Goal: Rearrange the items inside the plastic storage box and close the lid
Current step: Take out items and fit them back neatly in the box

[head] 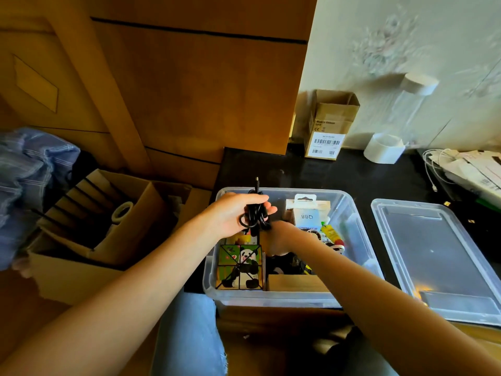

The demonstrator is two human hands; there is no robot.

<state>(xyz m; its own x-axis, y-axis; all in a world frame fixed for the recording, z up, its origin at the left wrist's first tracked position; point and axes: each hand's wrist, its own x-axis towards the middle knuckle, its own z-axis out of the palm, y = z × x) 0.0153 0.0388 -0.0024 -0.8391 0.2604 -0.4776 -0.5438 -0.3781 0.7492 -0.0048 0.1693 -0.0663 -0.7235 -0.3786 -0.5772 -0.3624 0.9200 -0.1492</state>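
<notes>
A clear plastic storage box [355, 226] stands on the dark counter in front of me, with no lid on it. Its clear lid [433, 256] lies flat to the right. My left hand [233, 215] grips a coiled black cable [254, 215] above the box's far left corner, one plug end sticking up. My right hand [282, 240] reaches down into the middle of the box; its fingers are hidden, so what it holds cannot be told. Inside lie a panda-print cube [241, 267], a white packaged item [309, 213], a wooden block [295, 283] and small colourful bits.
An open cardboard box [97, 221] with a tape roll sits at left beside blue checked cloth [24, 180]. At the back stand a small carton [329, 126] and a white tape roll [383, 149]. White cables and papers [466, 169] lie at far right. A wooden cabinet rises behind.
</notes>
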